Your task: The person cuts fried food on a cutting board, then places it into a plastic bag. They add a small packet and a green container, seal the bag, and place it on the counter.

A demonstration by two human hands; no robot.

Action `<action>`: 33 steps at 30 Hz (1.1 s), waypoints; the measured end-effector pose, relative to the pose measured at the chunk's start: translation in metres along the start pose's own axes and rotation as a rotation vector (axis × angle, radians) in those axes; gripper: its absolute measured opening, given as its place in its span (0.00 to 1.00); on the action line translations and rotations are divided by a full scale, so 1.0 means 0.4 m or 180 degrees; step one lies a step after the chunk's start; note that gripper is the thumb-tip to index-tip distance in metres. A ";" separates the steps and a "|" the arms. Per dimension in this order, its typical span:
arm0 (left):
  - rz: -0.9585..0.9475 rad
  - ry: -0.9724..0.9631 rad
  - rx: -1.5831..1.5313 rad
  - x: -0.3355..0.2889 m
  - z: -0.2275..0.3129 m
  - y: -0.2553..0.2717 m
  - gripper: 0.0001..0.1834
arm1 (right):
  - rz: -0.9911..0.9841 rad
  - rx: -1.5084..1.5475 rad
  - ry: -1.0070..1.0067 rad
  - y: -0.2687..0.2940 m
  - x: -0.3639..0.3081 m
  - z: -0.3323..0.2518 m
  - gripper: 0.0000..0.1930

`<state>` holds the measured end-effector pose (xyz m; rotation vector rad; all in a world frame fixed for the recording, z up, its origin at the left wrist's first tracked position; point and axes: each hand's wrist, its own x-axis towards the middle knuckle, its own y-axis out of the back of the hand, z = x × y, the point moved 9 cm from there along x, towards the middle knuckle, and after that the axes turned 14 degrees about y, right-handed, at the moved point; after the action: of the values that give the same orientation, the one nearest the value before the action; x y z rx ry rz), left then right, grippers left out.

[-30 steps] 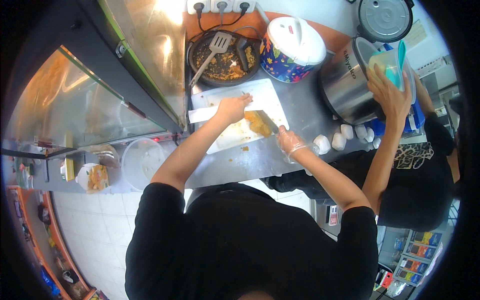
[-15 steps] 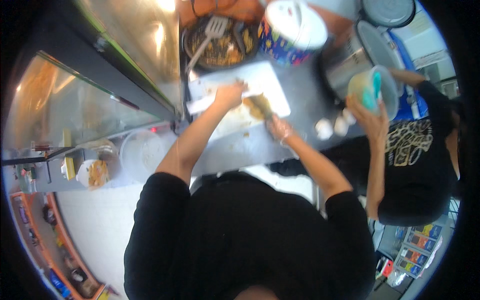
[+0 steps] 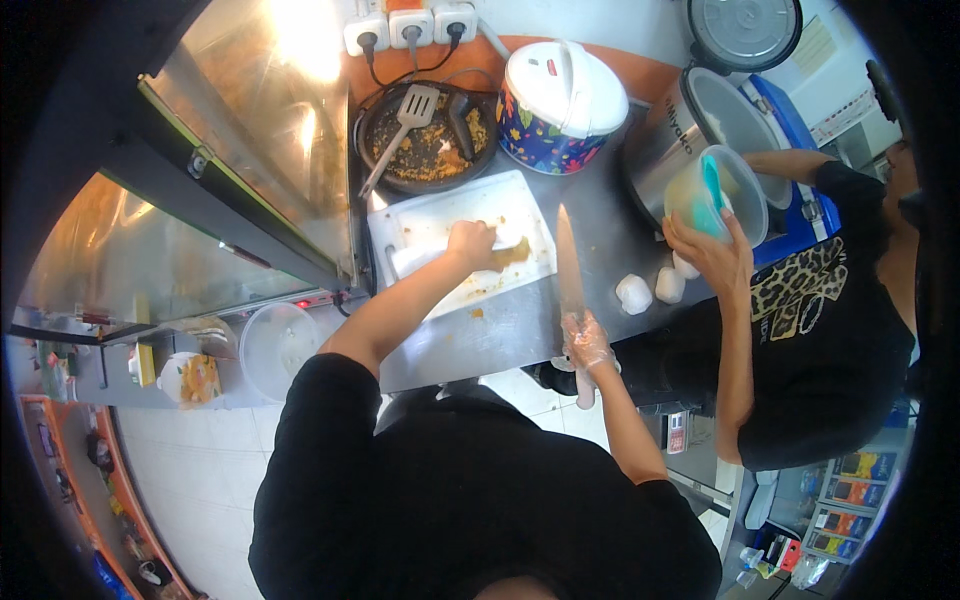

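Grey metal forms the counter (image 3: 425,352), and a white cutting board (image 3: 465,198) lies askew on it between the near and far edges. The person's left hand (image 3: 471,243), bare, rests over the middle of the board with its fingers curled closed on a white strip (image 3: 418,260) that shows on the side toward the board's left edge; its material is hard to tell. Just beside that hand, toward the board's right edge, is a yellow-brown patch of food (image 3: 514,254), with small crumbs scattered around it. The right hand (image 3: 588,343), in a clear plastic glove, is wrapped around a long knife (image 3: 568,255), its blade pointing toward the counter's far edge just outside the board's right edge, its pale handle end reaching past the near edge. At the counter's far left corner sits a dark pan (image 3: 400,180) full of browned crumbs, with a slotted spatula (image 3: 414,108) lying across its rim. Right of the pan, along the far edge, stands a patterned blue container (image 3: 548,150) with a white lid, then a big steel pot (image 3: 655,150). White rounded pieces (image 3: 633,294) lie near the pot, toward the near edge. Beside them a co-worker's hand (image 3: 715,250) holds a clear tub (image 3: 752,205) with something turquoise inside.
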<state>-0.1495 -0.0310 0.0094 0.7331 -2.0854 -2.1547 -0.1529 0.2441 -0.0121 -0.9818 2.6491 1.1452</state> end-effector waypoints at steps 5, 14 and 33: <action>0.0311 0.1269 -0.1004 -0.053 -0.092 0.002 0.32 | -0.0122 -0.1117 0.0663 -0.064 0.056 -0.159 0.21; 0.0736 -0.0505 -0.1350 0.027 -0.124 0.053 0.37 | -0.0805 -0.1988 0.0884 -0.093 0.185 -0.297 0.15; 0.0736 -0.0084 -0.0937 0.032 -0.178 -0.050 0.37 | -0.0869 -0.2027 0.0714 -0.213 0.196 -0.272 0.15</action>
<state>-0.1291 -0.1002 -0.0117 0.4134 -1.7085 -2.2749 -0.1465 0.0852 -0.0126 -1.5879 2.2077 1.9489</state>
